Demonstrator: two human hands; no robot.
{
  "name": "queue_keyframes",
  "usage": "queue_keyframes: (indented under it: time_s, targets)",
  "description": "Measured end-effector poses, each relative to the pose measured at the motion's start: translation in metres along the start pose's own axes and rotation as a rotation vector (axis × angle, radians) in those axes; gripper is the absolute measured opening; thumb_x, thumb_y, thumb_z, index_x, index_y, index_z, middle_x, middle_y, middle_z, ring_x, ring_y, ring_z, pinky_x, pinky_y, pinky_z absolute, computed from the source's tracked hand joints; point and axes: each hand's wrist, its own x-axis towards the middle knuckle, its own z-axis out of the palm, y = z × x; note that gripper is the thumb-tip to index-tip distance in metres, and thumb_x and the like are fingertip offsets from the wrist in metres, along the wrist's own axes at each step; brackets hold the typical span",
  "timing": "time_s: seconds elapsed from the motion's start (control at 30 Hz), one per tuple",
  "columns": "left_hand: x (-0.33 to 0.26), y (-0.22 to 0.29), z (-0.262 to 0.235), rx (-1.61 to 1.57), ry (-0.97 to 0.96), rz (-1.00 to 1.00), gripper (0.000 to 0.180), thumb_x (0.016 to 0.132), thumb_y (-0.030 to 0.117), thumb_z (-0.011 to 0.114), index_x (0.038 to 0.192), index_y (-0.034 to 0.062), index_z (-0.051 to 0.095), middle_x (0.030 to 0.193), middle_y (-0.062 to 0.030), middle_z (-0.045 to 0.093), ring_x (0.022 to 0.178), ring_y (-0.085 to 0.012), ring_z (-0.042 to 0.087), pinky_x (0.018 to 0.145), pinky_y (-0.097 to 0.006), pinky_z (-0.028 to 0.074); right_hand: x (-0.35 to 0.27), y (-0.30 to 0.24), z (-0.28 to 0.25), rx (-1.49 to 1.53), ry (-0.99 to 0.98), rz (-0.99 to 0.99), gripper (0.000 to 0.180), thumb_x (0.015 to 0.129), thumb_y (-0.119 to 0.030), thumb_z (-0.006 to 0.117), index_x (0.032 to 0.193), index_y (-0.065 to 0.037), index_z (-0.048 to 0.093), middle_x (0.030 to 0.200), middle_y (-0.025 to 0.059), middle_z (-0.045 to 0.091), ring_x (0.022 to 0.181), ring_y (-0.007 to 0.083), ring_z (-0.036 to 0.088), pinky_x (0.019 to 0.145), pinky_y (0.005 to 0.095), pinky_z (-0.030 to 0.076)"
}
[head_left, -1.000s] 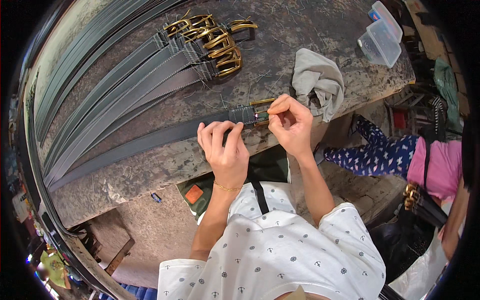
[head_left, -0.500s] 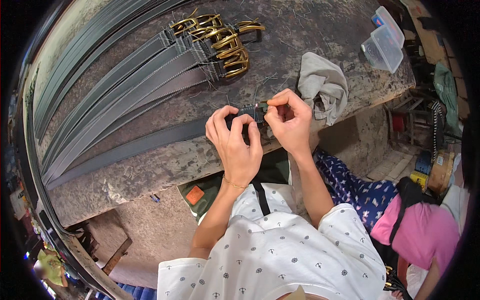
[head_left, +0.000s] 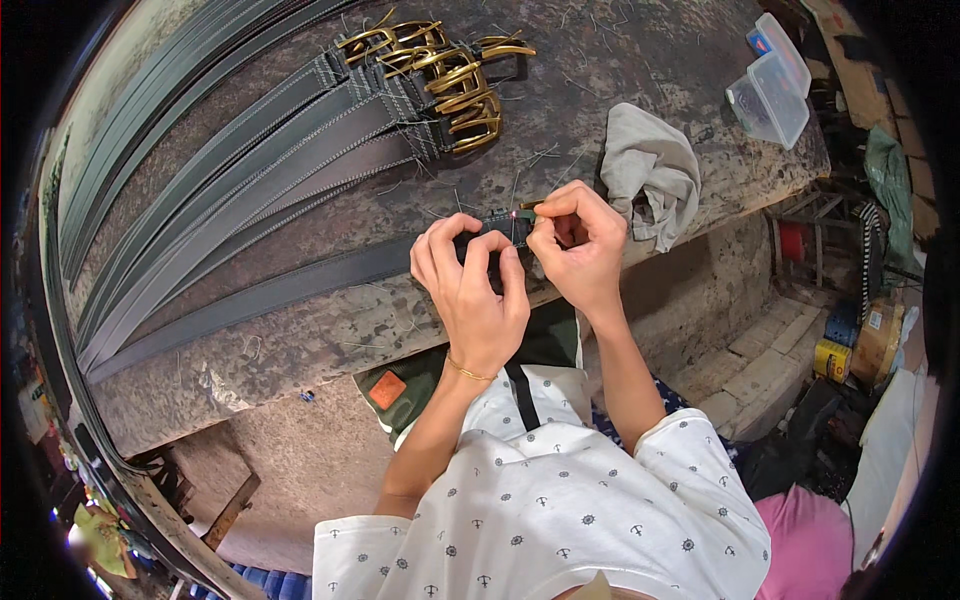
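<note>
A dark grey belt [head_left: 300, 285] with pale stitching runs across the near part of the workbench to my hands. My left hand [head_left: 470, 285] has its fingers curled down onto the belt's end, holding it against the bench. Beside it, my right hand [head_left: 582, 245] pinches thumb and forefinger together at that same end. A bit of gold metal and a tiny bright pinkish spot show at its fingertips. What exactly the right fingers grip is too small to make out. Short loose threads lie around the belt end.
Several grey belts with gold buckles [head_left: 470, 100] are heaped at the back left. A crumpled grey cloth [head_left: 650, 170] lies right of my hands, and a clear plastic box [head_left: 770, 100] stands at the far right edge. An orange block [head_left: 387, 390] rests on dark green cloth below the bench.
Both my hands keep nearly the same place and grip. At the lower right, the person in pink has shifted down and mostly out of view, uncovering the steps.
</note>
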Motion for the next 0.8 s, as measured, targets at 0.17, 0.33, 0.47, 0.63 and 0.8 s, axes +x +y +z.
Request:
queue_keyframes:
  time_s: [0.17,0.33,0.47,0.63,0.8]
  targets:
    - [0.000,0.001,0.000,-0.008,0.002,-0.003,0.010,0.082,0.005,0.069,0.090,0.0044,0.064,0.112,-0.0133,0.055,0.113,-0.0333,0.048,0.098,-0.046,0.035,0.000,-0.002,-0.001,0.003,-0.008,0.015,0.013,0.073,0.008,0.068,0.080,0.001,0.060,0.076,0.0034,0.061,0.054,0.0060,0.046,0.049,0.0222,0.036]
    - [0.000,0.002,0.000,-0.004,0.001,-0.001,0.010,0.082,0.006,0.069,0.090,0.0043,0.064,0.112,-0.0132,0.054,0.113,-0.0331,0.048,0.098,-0.046,0.035,0.000,-0.002,0.000,-0.014,-0.013,0.015,0.013,0.073,0.008,0.067,0.080,0.001,0.060,0.075,0.0036,0.060,0.054,0.0063,0.046,0.049,0.0225,0.036]
    - [-0.001,0.001,-0.002,-0.022,-0.006,0.004,0.009,0.082,0.005,0.069,0.090,0.0035,0.063,0.113,-0.0139,0.054,0.113,-0.0341,0.048,0.098,-0.046,0.036,0.000,-0.004,0.000,-0.030,-0.012,0.004,0.013,0.072,0.008,0.068,0.080,0.000,0.060,0.075,0.0039,0.060,0.054,0.0064,0.046,0.049,0.0230,0.037]
    - [-0.007,-0.005,-0.018,-0.022,-0.049,0.050,0.013,0.081,-0.001,0.069,0.091,0.0031,0.063,0.115,-0.0161,0.052,0.114,-0.0369,0.048,0.096,-0.048,0.040,0.000,0.000,-0.005,0.035,-0.016,-0.009,0.014,0.072,0.008,0.068,0.080,0.000,0.061,0.077,0.0046,0.062,0.056,0.0075,0.049,0.049,0.0237,0.038]
    - [-0.021,-0.016,-0.024,0.015,-0.059,0.108,0.019,0.079,-0.003,0.071,0.095,0.0043,0.064,0.107,-0.0123,0.051,0.109,-0.0358,0.049,0.106,-0.054,0.038,0.002,-0.007,-0.008,0.026,-0.214,-0.191,0.016,0.068,0.008,0.069,0.081,0.000,0.064,0.077,0.0073,0.064,0.067,0.0186,0.059,0.055,0.0278,0.045]
